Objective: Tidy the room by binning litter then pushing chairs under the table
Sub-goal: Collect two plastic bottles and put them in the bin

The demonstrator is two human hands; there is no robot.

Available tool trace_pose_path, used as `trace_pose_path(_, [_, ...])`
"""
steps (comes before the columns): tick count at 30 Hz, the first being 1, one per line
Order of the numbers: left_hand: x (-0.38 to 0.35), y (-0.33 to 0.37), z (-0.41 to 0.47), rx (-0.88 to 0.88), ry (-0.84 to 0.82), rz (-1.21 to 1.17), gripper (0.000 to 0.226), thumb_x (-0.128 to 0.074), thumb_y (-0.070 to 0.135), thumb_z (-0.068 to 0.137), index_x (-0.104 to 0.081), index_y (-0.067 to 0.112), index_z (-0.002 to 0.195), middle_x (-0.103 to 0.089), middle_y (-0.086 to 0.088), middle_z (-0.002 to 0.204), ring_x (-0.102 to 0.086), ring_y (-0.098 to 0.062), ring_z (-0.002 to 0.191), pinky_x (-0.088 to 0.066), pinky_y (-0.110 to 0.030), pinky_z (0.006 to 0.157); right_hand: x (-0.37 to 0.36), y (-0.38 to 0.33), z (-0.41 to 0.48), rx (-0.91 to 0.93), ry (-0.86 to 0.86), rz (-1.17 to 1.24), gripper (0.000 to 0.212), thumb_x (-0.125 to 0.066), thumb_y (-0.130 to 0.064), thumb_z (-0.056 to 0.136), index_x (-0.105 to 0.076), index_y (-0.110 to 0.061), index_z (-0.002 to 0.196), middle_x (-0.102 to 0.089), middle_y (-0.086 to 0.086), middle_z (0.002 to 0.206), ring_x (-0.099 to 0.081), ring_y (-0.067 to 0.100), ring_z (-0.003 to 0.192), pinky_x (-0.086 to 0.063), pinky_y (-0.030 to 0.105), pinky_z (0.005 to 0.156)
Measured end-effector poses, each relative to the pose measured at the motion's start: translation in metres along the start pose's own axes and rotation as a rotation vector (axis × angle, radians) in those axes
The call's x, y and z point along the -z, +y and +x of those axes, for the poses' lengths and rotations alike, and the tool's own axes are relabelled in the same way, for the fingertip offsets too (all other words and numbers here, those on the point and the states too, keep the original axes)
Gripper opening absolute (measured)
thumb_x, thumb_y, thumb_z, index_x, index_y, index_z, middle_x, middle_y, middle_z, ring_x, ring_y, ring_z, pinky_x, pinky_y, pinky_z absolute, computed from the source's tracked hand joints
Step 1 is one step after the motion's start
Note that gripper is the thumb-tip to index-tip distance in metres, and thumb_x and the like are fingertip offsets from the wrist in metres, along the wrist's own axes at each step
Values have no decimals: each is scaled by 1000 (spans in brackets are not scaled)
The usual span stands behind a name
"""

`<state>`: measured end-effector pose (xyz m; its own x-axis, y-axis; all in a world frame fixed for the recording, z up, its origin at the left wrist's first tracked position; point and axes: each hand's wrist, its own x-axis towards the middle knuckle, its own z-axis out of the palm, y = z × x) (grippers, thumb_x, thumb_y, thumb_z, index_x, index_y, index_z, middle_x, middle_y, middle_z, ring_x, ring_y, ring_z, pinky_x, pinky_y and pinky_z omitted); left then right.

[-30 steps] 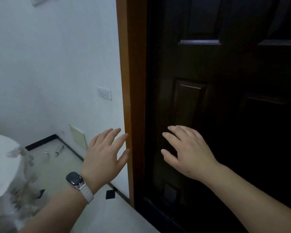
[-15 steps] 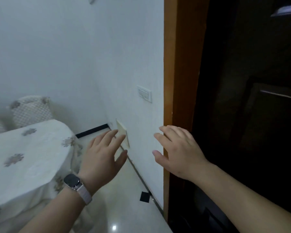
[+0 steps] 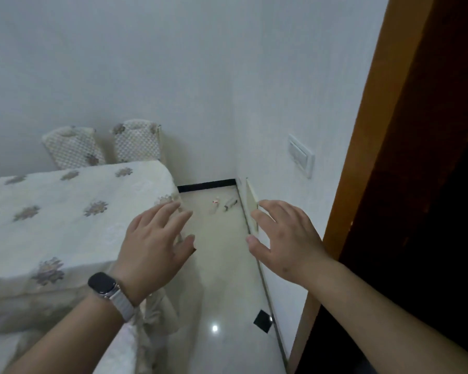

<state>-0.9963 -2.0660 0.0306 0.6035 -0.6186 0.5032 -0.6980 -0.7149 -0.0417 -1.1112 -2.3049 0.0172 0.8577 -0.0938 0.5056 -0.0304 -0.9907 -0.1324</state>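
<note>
Your left hand (image 3: 152, 247) is held out palm down, fingers spread and nearly straight, with nothing in it. In the head view it overlaps the near corner of the table (image 3: 52, 211). A dark watch (image 3: 103, 286) on a pale band sits on that wrist. Your right hand (image 3: 287, 238) is spread in the same way and is also empty. It is held in front of the white wall (image 3: 281, 103), beside the orange door frame (image 3: 362, 157). The two hands are apart.

The litter (image 3: 222, 205), two small items lying close together, is on the pale floor (image 3: 222, 265) near the far corner, just beside the right wall. Both are too small to identify.

The table, draped in a cream flowered cloth, stands at your left. The left chair (image 3: 73, 147) and the right chair (image 3: 137, 143) stand side by side behind its far edge; only their backs show. A switch plate (image 3: 301, 155) is mounted on the right wall.
</note>
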Motion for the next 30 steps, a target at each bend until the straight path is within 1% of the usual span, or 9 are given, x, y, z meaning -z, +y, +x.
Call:
trace_pose_path(4, [-37,-29,26,38,-4,-13,51,-45,48,88,-63,20,126,-60,-7,132,-53,-31,123,-42,-47,99,-39,6,43,37,6,35,48,-43,-48,88,-64,-15,117,-59,6,126,-53,26,117,-43,40,98])
trace_pose_path(7, [-72,-56,56,56,-15,-35,51,-44,47,88,-64,19,126,-60,-7,132,-52,-31,124,-39,-46,100,-72,10,79,59,4,23,47,-44,-48,88,-64,-16,116,-60,5,124,-53,25,117,-43,40,98])
trace_pose_path(11, [-121,-101,107,65,-38,-85,50,-44,47,88,-62,20,126,-59,-7,133,-51,-32,124,-39,-47,101,-113,19,140,45,-10,-41,46,-45,-48,87,-65,-17,115,-61,4,124,-52,23,116,-44,40,98])
trace_pose_path(14, [-150,-140,150,72,-59,-131,49,-44,47,87,-62,21,125,-60,-7,132,-54,-32,122,-43,-47,100,-141,25,190,25,-41,-69,46,-46,-48,87,-64,-17,115,-61,3,123,-55,25,115,-44,41,98])
trace_pose_path(18, [-180,-191,203,31,-86,-132,49,-41,48,90,-59,23,127,-59,-6,133,-54,-31,123,-45,-49,102,-174,26,258,-2,-39,-114,47,-47,-47,86,-63,-17,117,-61,3,122,-55,25,113,-45,41,96])
trace_pose_path(21, [-200,-223,235,18,-87,-122,51,-43,49,88,-60,22,127,-60,-7,132,-55,-31,121,-45,-49,100,-198,25,299,4,-41,-122,47,-46,-47,86,-65,-16,117,-61,4,122,-54,24,114,-45,41,96])
trace_pose_path(24, [-213,-243,258,19,-71,-127,51,-42,48,88,-62,21,125,-61,-7,131,-57,-30,119,-46,-47,99,-216,27,331,14,-28,-152,46,-46,-47,84,-67,-16,112,-62,3,118,-53,22,110,-47,40,94])
trace_pose_path(27, [-228,-263,283,39,-72,-140,51,-40,48,89,-62,20,125,-61,-6,131,-56,-30,121,-45,-47,99,-237,36,366,26,-46,-158,46,-46,-48,84,-67,-17,111,-63,4,118,-54,23,110,-43,37,96])
trace_pose_path(30, [-252,-283,304,59,-86,-147,51,-41,47,89,-62,20,126,-60,-7,132,-54,-30,122,-43,-46,100,-265,48,399,33,-71,-119,48,-44,-48,86,-66,-16,115,-63,6,122,-56,26,114,-45,41,97])
